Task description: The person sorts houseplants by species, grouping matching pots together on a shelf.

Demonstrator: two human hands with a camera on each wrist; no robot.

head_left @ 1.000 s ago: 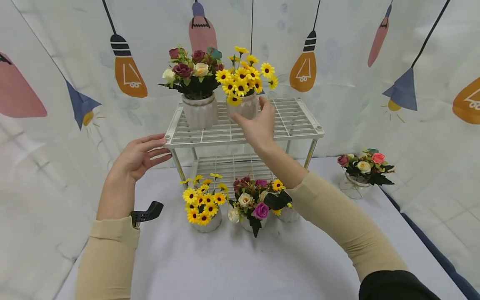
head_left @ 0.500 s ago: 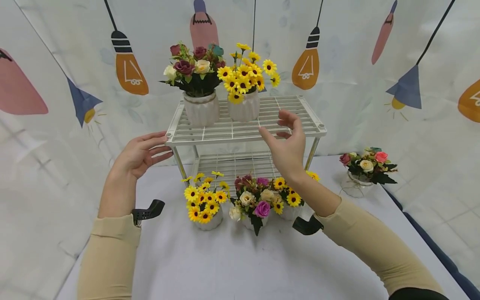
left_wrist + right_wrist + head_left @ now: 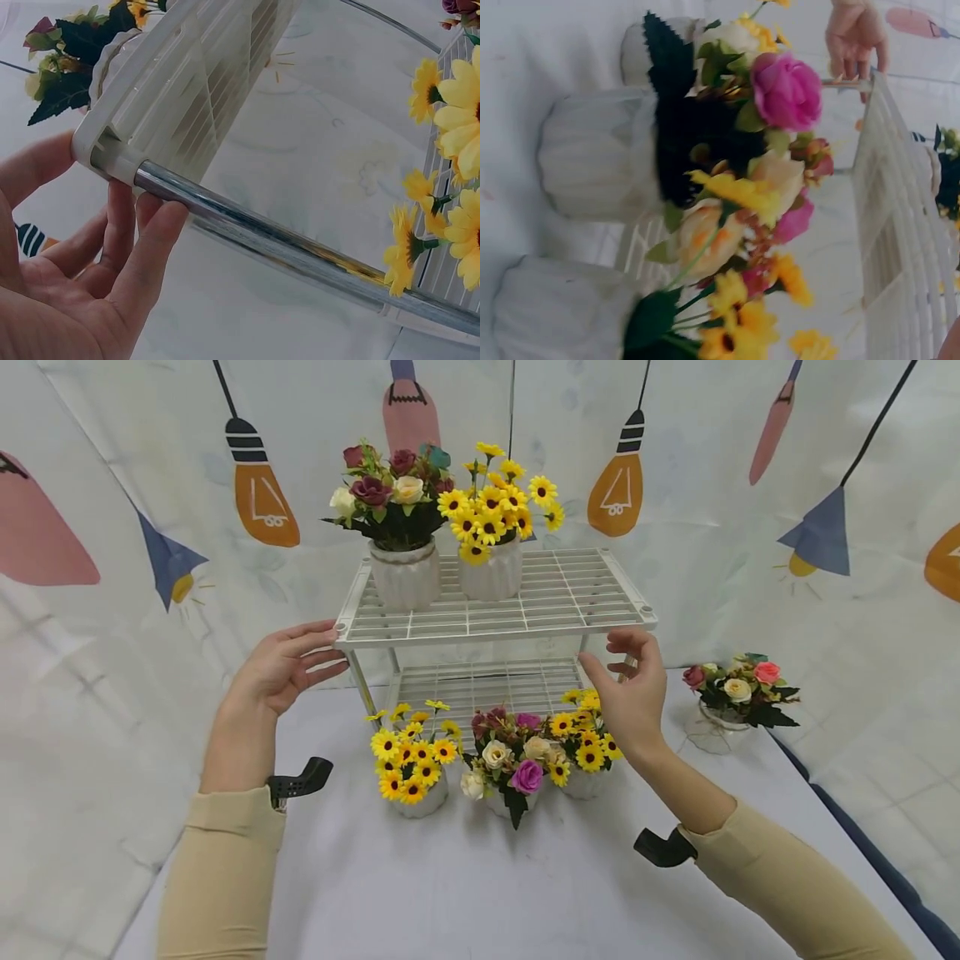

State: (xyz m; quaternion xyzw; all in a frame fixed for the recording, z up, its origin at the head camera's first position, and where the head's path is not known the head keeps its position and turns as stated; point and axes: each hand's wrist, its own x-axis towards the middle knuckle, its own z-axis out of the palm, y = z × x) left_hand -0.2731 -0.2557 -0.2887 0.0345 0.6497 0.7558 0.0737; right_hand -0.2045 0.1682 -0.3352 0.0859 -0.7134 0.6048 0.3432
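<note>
My left hand (image 3: 281, 668) holds the front left corner of a white two-tier wire rack (image 3: 495, 631). In the left wrist view one finger rests on the corner's top, others against the chrome post (image 3: 247, 229). My right hand (image 3: 633, 693), fingers loosely bent and holding nothing, hovers before the rack's right front. On the upper shelf stand a white pot of burgundy and cream roses (image 3: 405, 577) and, touching or close beside it, a white pot of yellow daisies (image 3: 491, 572). The right wrist view shows a purple rose (image 3: 787, 90) near that hand.
Before the rack stand a left pot of yellow daisies (image 3: 423, 802), a pot of mixed roses (image 3: 510, 802) and a right daisy pot (image 3: 585, 781). Another rose pot (image 3: 712, 731) stands at the table's right edge. A patterned curtain (image 3: 697, 527) hangs behind.
My right hand has let go of the daisy pot on the upper shelf and moved right and down towards the rack's right front. The left hand has stayed at its corner.
</note>
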